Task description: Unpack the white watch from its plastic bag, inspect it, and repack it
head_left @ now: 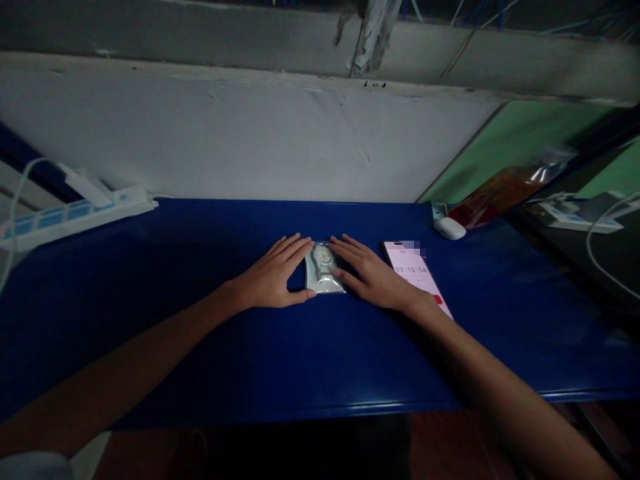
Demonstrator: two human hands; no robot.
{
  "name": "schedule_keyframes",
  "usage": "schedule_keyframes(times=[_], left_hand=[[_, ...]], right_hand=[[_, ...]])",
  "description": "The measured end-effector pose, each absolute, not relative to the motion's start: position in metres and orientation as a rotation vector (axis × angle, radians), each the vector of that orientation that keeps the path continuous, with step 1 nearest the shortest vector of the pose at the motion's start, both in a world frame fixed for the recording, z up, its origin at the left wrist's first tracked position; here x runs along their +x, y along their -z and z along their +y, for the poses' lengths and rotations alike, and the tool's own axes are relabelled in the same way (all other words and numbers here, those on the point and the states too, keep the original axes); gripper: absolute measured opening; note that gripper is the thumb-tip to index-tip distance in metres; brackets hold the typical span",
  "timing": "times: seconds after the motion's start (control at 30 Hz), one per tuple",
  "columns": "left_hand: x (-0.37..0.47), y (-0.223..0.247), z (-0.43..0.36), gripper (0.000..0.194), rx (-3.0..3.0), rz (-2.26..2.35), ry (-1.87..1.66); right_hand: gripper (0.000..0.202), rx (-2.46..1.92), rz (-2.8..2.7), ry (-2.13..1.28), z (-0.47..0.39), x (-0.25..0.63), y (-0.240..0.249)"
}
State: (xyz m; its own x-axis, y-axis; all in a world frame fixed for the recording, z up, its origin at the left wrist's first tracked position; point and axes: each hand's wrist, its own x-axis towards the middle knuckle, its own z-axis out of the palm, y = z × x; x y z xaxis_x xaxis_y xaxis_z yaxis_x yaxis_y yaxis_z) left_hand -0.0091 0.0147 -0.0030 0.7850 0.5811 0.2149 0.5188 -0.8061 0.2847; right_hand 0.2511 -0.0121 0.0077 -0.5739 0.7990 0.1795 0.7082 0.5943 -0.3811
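Clear plastic wraps the dial-faced piece point(323, 255); we see its packet point(330, 285) flat on the worktop point(300, 363), between our left hand point(273, 277) and right hand point(370, 275) — each grip unclosed, spread at its edges. We'd expect it light, slippery, perhaps fragile — best held by the margins.

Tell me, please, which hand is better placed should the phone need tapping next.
Probably the right hand: it lies between the clear pouch and the phone, whereas the left hand is on the pouch's other side.
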Motion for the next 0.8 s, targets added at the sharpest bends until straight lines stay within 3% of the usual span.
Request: schedule_keyframes(times=[0.17,0.37,0.57,0.8], left_hand=[[-0.013,-0.001,0.019,0.086,2.789,0.878,-0.425],[-0.015,-0.003,0.022,0.082,2.789,0.871,-0.488],[-0.017,0.001,0.025,0.085,2.778,0.839,-0.468],[-0.019,0.005,0.024,0.090,2.748,0.868,-0.452]], right_hand=[[0.094,-1.272,-2.631,-0.370,-0.002,0.249,-0.016],[0.095,-1.247,-2.622,-0.404,0.011,0.242,-0.021],[0.117,-1.281,-2.538,-0.592,0.010,0.254,-0.011],[0.120,-1.288,-2.546,-0.651,0.009,0.262,-0.006]])
